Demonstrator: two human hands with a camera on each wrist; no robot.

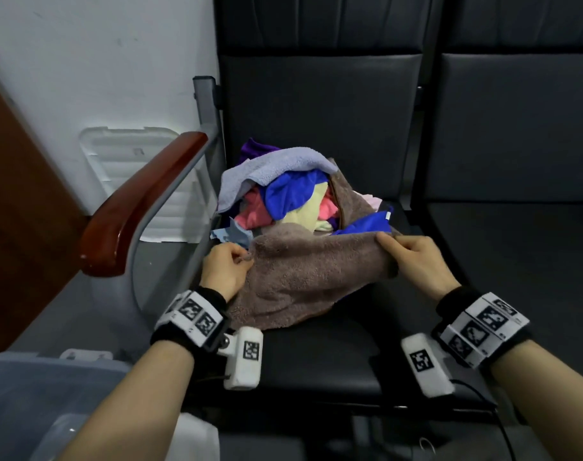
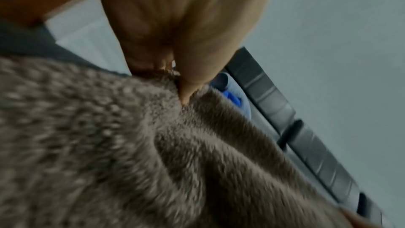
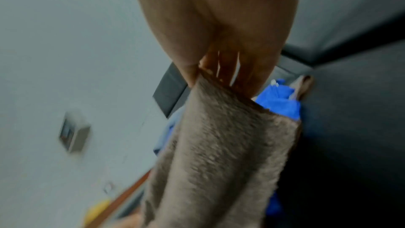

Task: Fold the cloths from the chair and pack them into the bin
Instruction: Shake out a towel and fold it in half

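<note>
A fluffy brown cloth (image 1: 303,274) hangs stretched between my two hands over the dark chair seat (image 1: 316,361). My left hand (image 1: 230,261) pinches its left corner, and the left wrist view shows thumb and finger closed on the brown cloth (image 2: 131,145). My right hand (image 1: 403,254) pinches the right corner, with the brown cloth (image 3: 219,153) hanging from its fingers. Behind it lies a heap of cloths (image 1: 283,191): lavender, blue, pink, yellow, purple. The translucent bin (image 1: 34,394) stands at the lower left.
A wooden armrest (image 1: 143,204) on a grey metal frame borders the seat on the left. A white lid (image 1: 133,168) leans against the wall behind it. A second dark seat (image 1: 516,261) adjoins on the right. A cable (image 1: 483,404) trails off the seat front.
</note>
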